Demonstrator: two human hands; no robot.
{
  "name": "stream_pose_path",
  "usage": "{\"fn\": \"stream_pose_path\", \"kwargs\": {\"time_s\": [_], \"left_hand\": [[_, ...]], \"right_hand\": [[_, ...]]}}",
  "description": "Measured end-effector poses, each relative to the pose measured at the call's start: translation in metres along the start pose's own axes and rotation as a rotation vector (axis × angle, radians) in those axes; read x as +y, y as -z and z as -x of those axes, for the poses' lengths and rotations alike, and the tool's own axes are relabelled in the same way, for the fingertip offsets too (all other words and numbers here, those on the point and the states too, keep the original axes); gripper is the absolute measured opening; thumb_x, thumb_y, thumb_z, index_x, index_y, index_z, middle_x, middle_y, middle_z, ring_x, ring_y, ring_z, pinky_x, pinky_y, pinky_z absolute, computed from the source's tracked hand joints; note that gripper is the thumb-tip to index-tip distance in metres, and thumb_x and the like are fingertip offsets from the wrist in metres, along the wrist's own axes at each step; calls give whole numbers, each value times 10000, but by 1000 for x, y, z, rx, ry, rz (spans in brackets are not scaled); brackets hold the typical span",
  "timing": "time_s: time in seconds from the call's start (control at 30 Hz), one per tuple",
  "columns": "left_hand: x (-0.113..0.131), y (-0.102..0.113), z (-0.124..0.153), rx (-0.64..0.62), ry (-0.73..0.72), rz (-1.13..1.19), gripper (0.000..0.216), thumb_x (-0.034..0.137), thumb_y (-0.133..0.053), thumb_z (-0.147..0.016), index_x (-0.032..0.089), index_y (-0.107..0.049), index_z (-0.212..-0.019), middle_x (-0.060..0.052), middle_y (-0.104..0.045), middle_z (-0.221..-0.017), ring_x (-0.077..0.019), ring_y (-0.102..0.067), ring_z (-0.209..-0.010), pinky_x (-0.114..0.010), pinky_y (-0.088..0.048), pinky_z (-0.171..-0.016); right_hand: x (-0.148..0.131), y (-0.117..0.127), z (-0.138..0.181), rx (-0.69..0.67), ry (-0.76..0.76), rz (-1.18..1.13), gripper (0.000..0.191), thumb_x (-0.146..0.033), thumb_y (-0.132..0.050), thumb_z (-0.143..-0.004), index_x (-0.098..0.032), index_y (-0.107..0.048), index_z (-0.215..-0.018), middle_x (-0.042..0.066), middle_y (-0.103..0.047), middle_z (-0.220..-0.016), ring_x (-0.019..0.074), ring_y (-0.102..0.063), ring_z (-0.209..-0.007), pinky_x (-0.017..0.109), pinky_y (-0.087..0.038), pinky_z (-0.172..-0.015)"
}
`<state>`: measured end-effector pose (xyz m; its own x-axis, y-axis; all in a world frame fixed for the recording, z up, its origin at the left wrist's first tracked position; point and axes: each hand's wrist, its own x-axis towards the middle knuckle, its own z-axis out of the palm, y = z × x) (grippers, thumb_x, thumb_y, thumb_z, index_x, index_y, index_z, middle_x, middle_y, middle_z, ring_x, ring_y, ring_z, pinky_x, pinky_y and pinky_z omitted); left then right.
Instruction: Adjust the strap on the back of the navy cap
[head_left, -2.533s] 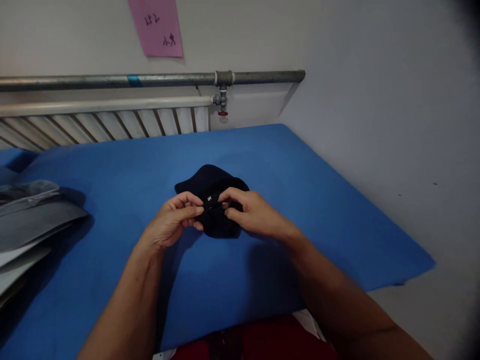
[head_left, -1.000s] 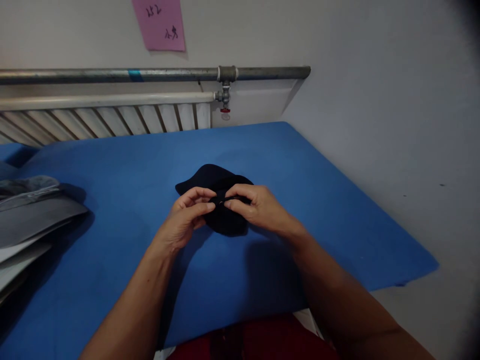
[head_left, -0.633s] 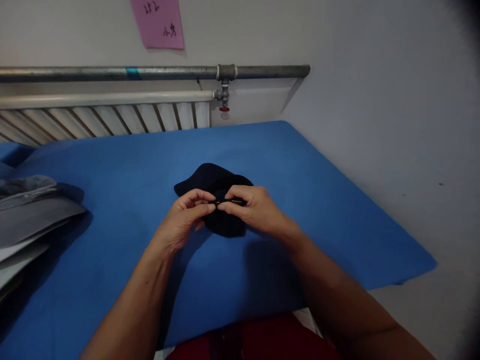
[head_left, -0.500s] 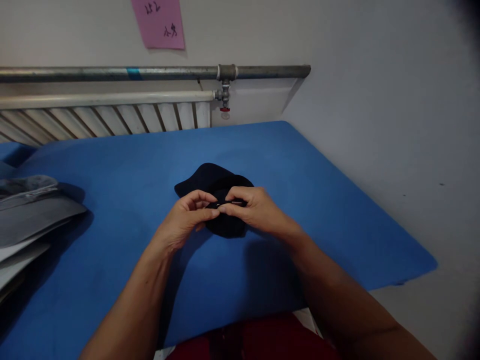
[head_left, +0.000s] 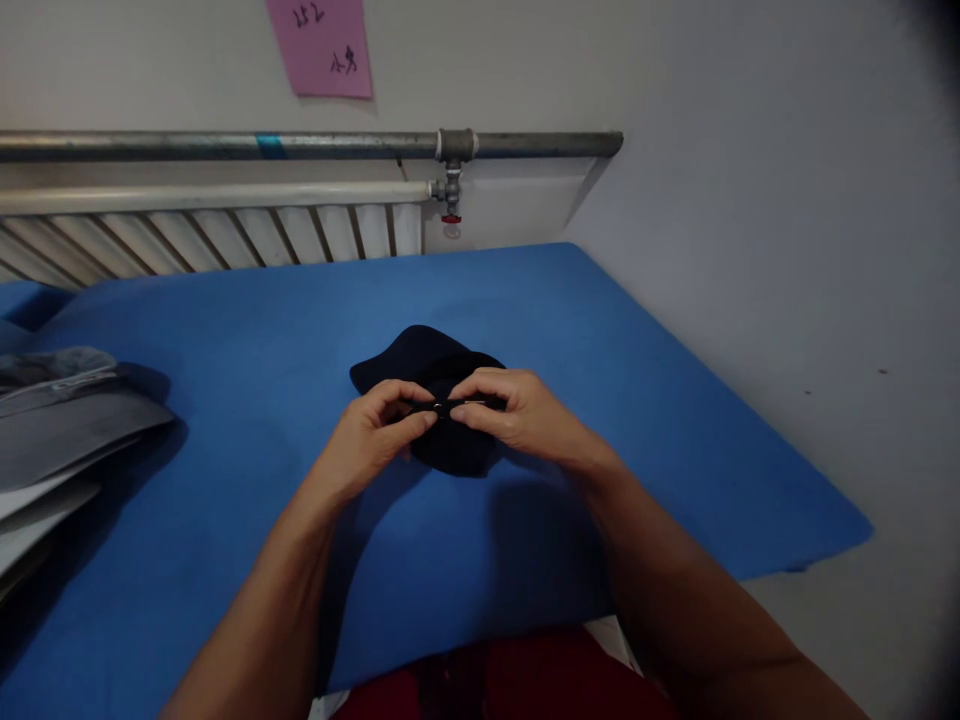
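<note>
A dark baseball cap [head_left: 414,352] lies on the blue table [head_left: 247,345], its brim pointing to the far left. Across the near side of the cap runs its narrow back strap [head_left: 444,408], with a small shiny buckle at the middle. My left hand [head_left: 373,432] pinches the left part of this strap between thumb and forefinger. On the other side, my right hand [head_left: 517,415] grips the right part the same way. The thumbs are slightly apart, with the buckle showing between them.
Folded grey garments [head_left: 71,425] are stacked at the table's left. Behind the table are a white radiator [head_left: 285,235], a metal pipe [head_left: 337,146] and a red-handled valve [head_left: 451,219]. A pink note [head_left: 322,50] hangs on the wall. Another wall [head_left: 787,250] borders the right side.
My hands have drawn slightly apart along the strap, the right one moving a little to the right. The buckle shows more plainly between the fingertips. The cap stays in place.
</note>
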<state>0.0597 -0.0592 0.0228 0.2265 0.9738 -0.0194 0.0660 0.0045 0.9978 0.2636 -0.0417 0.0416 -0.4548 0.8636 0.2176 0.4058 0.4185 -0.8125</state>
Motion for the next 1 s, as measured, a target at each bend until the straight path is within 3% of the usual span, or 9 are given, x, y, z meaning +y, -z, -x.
{"fn": "stream_pose_path", "kwargs": {"time_s": [0.1,0.33,0.53,0.63,1.0], "left_hand": [[1,1,0,7,-37,9,145,295,-746,-725,195,-720,-826,-40,-580,-1066,-134,-588,-738,-235,-518,-516],[11,6,3,-129,75,27,139,312,-707,-775,175,-727,-776,-6,-601,-705,-105,-515,-625,-227,-467,-580],[9,10,3,-168,91,-4,167,330,-714,-774,208,-715,-887,-7,-632,-809,-124,-533,-697,-229,-426,-588],[8,8,3,-217,124,-59,167,323,-730,-758,204,-710,-874,10,-607,-746,-120,-514,-682,-240,-405,-623],[5,0,1,-149,38,-138,142,292,-704,-771,185,-651,-848,30,-564,-740,-106,-462,-672,-241,-358,-619]], "right_hand": [[0,1,0,3,1,15,83,-230,-632,-815,-191,-700,-841,4,-661,-829,117,-576,-729,258,-424,-680],[-4,1,1,28,4,-8,74,-199,-611,-796,-189,-683,-781,5,-662,-798,124,-583,-726,261,-432,-677],[-3,5,1,-58,-83,-151,109,-253,-626,-801,-198,-702,-856,7,-675,-834,134,-601,-759,271,-445,-696],[-3,7,1,-117,-96,-135,122,-226,-627,-787,-199,-706,-876,0,-669,-829,126,-591,-748,260,-437,-685],[-7,-7,-1,-14,-85,-64,74,-125,-584,-729,-170,-637,-705,-21,-607,-700,104,-528,-653,239,-397,-613]]}}
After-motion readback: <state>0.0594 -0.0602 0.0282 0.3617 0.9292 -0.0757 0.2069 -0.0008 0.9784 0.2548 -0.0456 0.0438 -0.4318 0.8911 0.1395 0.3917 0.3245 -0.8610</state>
